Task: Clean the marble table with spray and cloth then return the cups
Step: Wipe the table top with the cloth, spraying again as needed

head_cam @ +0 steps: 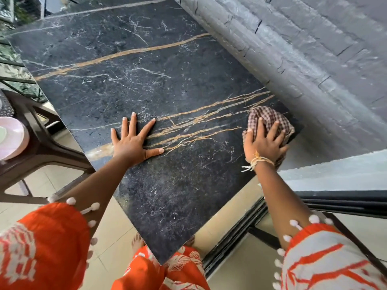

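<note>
- Your right hand (pixel 265 143) lies on the checked cloth (pixel 270 122) at about 3 o'clock on the marble counter (pixel 167 91), hard by the corner next to the grey stone wall (pixel 314 49). The fingers (pixel 272 130) are spread and bent over the bunched fabric, pressing it down onto the marble rather than pinching it.
- Your left hand (pixel 134 141) lies flat on the counter near its near-left edge, at about 8 o'clock from the cloth. Its fingers (pixel 132 126) are straight and splayed wide, holding nothing; it looks to be bracing you.
- The cloth is soft and limp and will fold under itself, so I judge a broad palm on top serves better than a fingertip grip. Keep the bundle gathered under your hand so no loose end drags off the edge.
- The marble is hard, polished and likely slick where spray has wetted it. The patch at 6 o'clock looks duller and smeared, so it probably needs more passes.
- No spray bottle is in view.
- The cups themselves I cannot make out. A pale pink dish (pixel 12 139) sits on a dark brown chair (pixel 41 147) at 9 o'clock, well apart from the counter. Whatever crockery goes back is likely brittle and smooth, so take each piece by its body with dry fingers.
</note>
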`<state>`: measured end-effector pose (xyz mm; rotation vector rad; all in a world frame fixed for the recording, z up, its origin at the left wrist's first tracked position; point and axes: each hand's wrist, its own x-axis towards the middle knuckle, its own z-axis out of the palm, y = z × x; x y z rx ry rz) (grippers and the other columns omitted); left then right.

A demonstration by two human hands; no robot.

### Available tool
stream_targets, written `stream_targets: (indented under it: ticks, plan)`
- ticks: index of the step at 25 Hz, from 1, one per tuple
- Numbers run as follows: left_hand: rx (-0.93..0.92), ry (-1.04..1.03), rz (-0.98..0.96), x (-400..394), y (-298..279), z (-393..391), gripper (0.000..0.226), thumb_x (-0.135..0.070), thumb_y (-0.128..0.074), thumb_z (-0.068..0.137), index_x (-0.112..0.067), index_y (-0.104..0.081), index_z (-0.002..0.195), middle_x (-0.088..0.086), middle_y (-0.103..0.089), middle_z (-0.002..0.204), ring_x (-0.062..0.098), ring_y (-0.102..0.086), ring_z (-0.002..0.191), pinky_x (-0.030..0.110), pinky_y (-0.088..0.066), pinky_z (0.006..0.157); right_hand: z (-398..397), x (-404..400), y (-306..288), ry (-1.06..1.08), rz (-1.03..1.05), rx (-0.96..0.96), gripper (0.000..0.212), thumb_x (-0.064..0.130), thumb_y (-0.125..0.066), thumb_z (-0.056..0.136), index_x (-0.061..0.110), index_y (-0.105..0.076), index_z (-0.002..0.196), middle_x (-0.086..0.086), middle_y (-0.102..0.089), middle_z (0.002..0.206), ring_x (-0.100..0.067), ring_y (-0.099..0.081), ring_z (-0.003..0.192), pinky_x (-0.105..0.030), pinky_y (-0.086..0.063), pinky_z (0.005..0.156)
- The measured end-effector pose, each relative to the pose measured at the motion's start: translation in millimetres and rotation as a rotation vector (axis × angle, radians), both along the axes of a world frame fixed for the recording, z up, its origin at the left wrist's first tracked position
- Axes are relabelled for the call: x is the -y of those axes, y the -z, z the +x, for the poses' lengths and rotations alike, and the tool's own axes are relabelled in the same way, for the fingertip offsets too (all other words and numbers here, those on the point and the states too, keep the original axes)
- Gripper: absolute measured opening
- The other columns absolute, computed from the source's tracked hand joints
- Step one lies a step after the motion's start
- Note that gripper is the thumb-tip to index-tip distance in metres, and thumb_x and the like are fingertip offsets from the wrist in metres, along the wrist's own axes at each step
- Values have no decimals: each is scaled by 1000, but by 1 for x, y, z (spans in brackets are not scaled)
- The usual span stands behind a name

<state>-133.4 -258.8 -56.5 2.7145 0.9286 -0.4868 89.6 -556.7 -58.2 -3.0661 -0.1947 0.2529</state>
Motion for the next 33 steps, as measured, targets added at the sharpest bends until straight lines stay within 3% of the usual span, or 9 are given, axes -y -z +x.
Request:
stream_targets:
  ticks: [7,10,14,17,20,23,26,30,33]
  plan:
    - [14,54,-22,-2,-3,-2,97,-91,-33,66,-55,11,144,3,21,160,30,17,147,60,3,114,-148,-51,-2,-154,7,-35,64,57,-22,92,34,-21,152,-12,-6,162,-44,-9,145,-69,-10,109]
    - [87,144,-65,-16,-6,-18,87,-78,-46,76,-53,-4,147,0,10,162,23,6,149,51,-4,117,-225,-66,-2,-310,39,-15,63,57,-25,92,34,-23,151,-14,-11,162,-44,-13,144,-69,-11,108]
    - [171,116,-78,-53,-5,-81,75,-65,-54,83,-47,-20,147,1,-3,163,23,-9,149,45,-15,117,-321,-70,-3,-846,51,-22,61,56,-33,94,38,-21,151,-11,-11,162,-42,-14,145,-66,-16,109]
    - [152,145,-44,-80,-1,-111,75,-64,-48,86,-43,-15,150,0,-3,163,21,-6,150,42,-11,119,-293,-61,-2,-1136,51,33,62,63,-36,90,44,-25,148,-3,-16,162,-36,-22,145,-60,-23,109]
    - [167,250,-24,-91,6,-124,72,-60,-41,91,-38,-9,152,1,1,163,20,-2,150,39,-8,121,-246,-56,-2,-789,-1,79,59,65,-29,91,46,-27,147,-1,-22,160,-32,-25,144,-60,-27,108]
    - [164,336,10,-94,9,-132,70,-57,-33,95,-34,-1,153,0,8,162,19,3,150,36,-5,121,-224,-83,-3,-205,-10,13,61,63,-24,92,44,-20,150,-3,-11,163,-36,-11,147,-64,-14,113]
    - [148,434,13,-104,4,-134,73,-57,-31,94,-31,3,153,2,11,161,20,5,149,36,-5,121,-226,-145,-4,102,62,-63,62,56,-24,95,36,-15,153,-10,4,163,-43,2,146,-68,-1,111]
    - [73,596,50,-121,-2,-134,82,-69,-22,86,-34,11,152,1,16,160,20,4,149,37,-10,121,-263,-225,-3,-218,101,-61,61,54,-26,95,33,-16,153,-13,1,162,-45,-1,146,-69,1,110]
    - [30,571,103,-115,-2,-135,83,-65,-31,90,-28,10,152,3,17,160,20,6,149,37,-9,122,-298,-242,0,-506,53,-68,60,52,-26,97,31,-19,153,-14,-7,162,-45,-6,146,-69,-7,111]
